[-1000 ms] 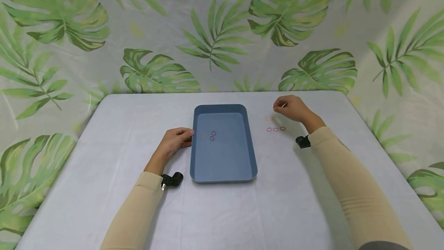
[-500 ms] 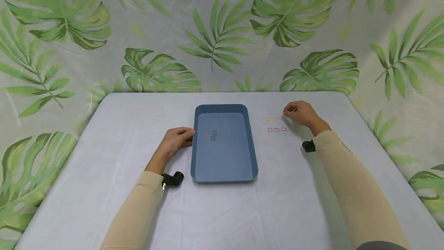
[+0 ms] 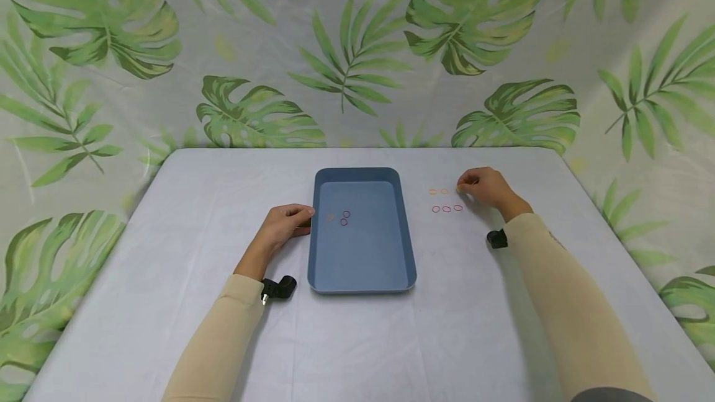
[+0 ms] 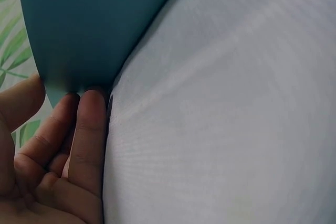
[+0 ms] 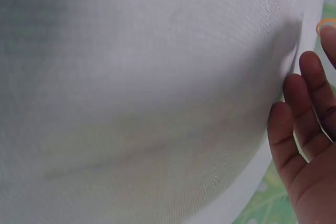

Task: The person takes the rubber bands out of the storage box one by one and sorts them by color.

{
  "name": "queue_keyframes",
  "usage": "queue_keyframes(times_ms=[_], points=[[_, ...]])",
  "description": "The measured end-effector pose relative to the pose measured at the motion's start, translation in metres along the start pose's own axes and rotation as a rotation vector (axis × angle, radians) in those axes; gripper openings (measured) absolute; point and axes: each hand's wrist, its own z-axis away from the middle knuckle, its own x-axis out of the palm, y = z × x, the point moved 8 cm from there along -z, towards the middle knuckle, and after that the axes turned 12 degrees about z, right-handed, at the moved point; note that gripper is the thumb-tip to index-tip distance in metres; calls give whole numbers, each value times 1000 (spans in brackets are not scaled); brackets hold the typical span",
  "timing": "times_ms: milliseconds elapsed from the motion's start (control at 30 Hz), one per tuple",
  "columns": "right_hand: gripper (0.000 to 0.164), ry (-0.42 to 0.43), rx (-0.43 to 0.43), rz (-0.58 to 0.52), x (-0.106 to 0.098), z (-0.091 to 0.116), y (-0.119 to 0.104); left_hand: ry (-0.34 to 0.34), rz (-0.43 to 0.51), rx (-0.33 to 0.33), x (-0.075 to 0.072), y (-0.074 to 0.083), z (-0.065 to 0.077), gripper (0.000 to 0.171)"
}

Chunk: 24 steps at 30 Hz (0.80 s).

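Note:
My left hand holds the left side of a blue rectangular tray. In the left wrist view its thumb is at the rim and its fingers press the outer wall. Inside the tray lie two red rubber bands and a faint orange one. Right of the tray, my right hand pinches an orange rubber band low over the table, at the right end of a row with two orange bands. Three red bands lie in a row nearer me.
A white cloth covers the table. Behind it hangs a leaf-print curtain. Black wrist cameras sit on the left wrist and the right wrist.
My right hand has moved right and down towards the table, at the end of the orange row. An orange band now shows at its fingertips. The left hand stays on the tray.

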Motion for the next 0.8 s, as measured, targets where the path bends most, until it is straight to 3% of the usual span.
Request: queue_keyframes(times_ms=[267,800], points=[[19,-4,-13,13,2,2,-4,-6,-12,6,1,-1,4,37],[20,-27,41,69,6,10,-3,-12,5,-10,1,-4,12,37]])
